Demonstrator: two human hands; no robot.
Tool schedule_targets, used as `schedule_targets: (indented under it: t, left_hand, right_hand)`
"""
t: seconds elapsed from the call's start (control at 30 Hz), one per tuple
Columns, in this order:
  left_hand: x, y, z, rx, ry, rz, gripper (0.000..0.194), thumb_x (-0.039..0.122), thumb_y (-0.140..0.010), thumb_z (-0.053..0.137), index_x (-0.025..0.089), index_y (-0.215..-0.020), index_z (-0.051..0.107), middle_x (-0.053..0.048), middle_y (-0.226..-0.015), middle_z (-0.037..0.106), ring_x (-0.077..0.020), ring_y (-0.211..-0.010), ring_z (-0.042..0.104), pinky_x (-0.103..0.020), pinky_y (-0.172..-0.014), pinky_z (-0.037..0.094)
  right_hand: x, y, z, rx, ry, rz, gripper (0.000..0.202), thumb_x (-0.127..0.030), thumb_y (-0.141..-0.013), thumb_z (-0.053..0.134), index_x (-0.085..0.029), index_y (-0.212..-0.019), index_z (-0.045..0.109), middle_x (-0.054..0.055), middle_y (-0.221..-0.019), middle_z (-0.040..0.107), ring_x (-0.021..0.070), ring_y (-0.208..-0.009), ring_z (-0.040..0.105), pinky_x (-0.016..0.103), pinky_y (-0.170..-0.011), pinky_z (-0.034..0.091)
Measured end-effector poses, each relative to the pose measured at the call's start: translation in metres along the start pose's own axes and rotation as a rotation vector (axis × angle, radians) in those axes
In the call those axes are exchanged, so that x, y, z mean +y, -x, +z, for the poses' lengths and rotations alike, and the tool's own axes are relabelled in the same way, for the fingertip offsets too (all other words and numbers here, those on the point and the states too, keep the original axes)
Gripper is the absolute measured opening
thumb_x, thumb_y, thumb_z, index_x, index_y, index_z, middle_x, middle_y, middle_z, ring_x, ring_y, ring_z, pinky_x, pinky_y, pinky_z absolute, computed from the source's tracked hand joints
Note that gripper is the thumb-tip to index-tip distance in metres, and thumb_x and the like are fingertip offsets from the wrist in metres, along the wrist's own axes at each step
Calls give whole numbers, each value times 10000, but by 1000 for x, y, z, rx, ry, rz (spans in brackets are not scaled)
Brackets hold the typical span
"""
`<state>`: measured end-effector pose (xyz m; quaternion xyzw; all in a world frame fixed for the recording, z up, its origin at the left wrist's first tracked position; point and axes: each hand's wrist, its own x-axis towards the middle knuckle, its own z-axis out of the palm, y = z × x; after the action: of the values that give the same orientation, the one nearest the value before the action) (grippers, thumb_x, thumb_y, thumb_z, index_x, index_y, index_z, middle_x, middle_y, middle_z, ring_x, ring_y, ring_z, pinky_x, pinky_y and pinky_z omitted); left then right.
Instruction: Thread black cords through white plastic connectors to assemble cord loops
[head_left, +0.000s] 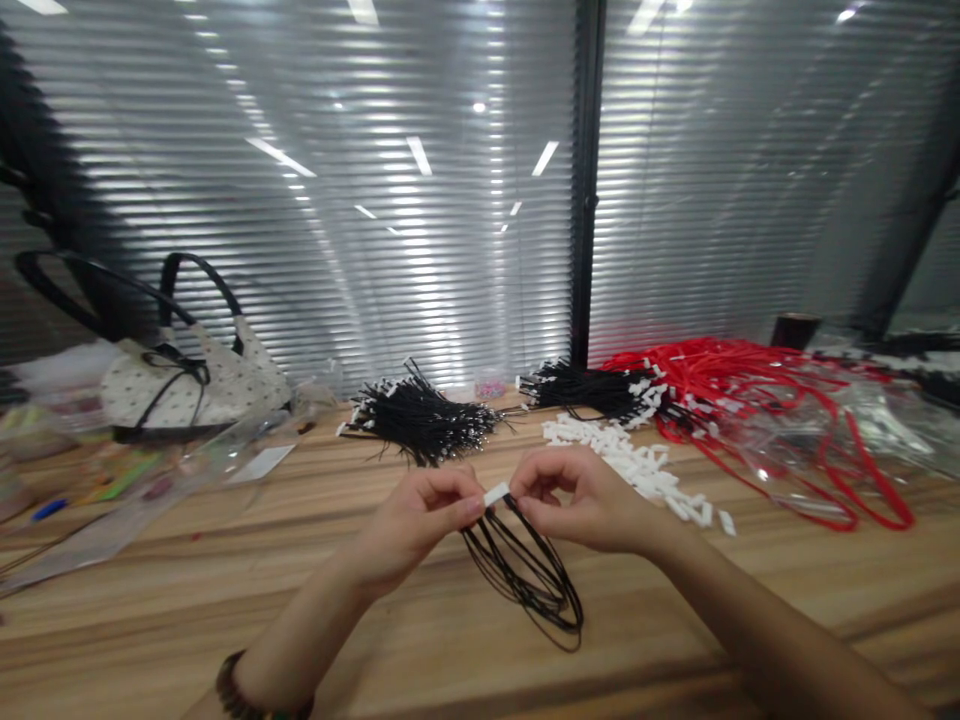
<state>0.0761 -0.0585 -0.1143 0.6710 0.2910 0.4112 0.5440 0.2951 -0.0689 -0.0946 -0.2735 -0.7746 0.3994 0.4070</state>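
Note:
Above the wooden table, my left hand (pixel 442 505) pinches the left end of a small white plastic clip (pixel 496 493). Thin black cords (pixel 525 575) run from the clip and hang below it in several loops. On the clip's other side, my right hand (pixel 566 497) has thumb and fingers closed on the black cord close to the clip's right end. The cord ends between my fingertips are hidden. Beyond and right of my right hand lies a pile of loose white clips (pixel 645 462).
Two bundles of black cords, one left (pixel 416 415) and one right (pixel 592 388), lie at the back. Red lanyards (pixel 720 375) and clear plastic bags (pixel 885 430) spread over the right. A dotted handbag (pixel 195 385), a white card (pixel 261 464) and a blue pen cap (pixel 49 510) are left.

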Motion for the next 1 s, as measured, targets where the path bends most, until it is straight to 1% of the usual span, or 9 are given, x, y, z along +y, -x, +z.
schedule_targets:
  t: [0.23,0.37,0.43,0.5,0.6,0.7,0.8,0.87,1.0]
  left_hand:
    - [5,0,6,27,100,-14,267,402,-729,834,163,-656,740,-4,-660,573,-139,-670,487,-263,-646,370]
    - [8,1,9,78,204,-45,277,382,-687,865,151,-628,724,-12,-650,590,-138,-665,503,-257,-651,390]
    - [9,0,11,115,240,-70,276,376,-664,880,142,-647,735,-20,-647,609,-135,-654,507,-253,-647,398]
    - [9,-1,13,172,275,-110,288,378,-634,896,133,-685,755,-35,-662,639,-138,-655,522,-257,-650,414]
    - [7,-4,16,265,337,-160,308,378,-587,920,132,-678,757,-31,-655,649,-132,-644,524,-250,-637,426]
    - [3,-6,19,311,378,-167,311,376,-561,931,139,-643,746,-20,-635,653,-129,-643,531,-239,-630,431]
    - [-1,-7,21,328,418,-146,292,351,-561,933,143,-631,741,-15,-623,662,-125,-632,538,-233,-617,427]
    - [-2,-6,22,331,435,-133,281,334,-561,935,141,-642,748,-20,-630,676,-126,-629,547,-233,-609,424]
    - [-3,-4,29,294,475,-112,277,343,-588,927,136,-675,764,-36,-677,710,-133,-661,575,-239,-640,441]
  right_hand:
    - [1,1,1,-47,-269,98,154,-269,-731,697,-142,-773,619,-23,-660,582,65,-572,496,204,-544,398]
    - [1,1,-2,-73,-332,119,207,-261,-756,717,-145,-900,624,-24,-687,595,75,-604,539,212,-577,445]
    - [0,0,-3,9,-272,94,237,-256,-763,713,-150,-955,622,-6,-742,620,90,-652,575,225,-609,468]
    - [-2,0,-1,202,-164,18,199,-253,-778,691,-165,-938,612,13,-789,639,107,-685,599,236,-621,478]
    - [-5,4,7,483,156,-214,46,-200,-800,650,-178,-826,619,-1,-710,617,102,-612,551,230,-573,435]
    - [-3,12,18,372,513,-392,109,-167,-844,614,-167,-747,663,-8,-592,583,99,-537,503,240,-541,378]
    - [7,17,29,248,759,-325,215,-152,-912,524,-154,-794,703,54,-681,661,142,-600,583,264,-566,390]
    - [15,17,33,235,796,-263,248,-131,-933,478,-155,-867,716,88,-787,709,170,-680,636,273,-614,429]
    - [20,12,38,271,608,-261,258,-167,-957,474,-174,-888,723,84,-859,752,189,-776,687,275,-696,484]
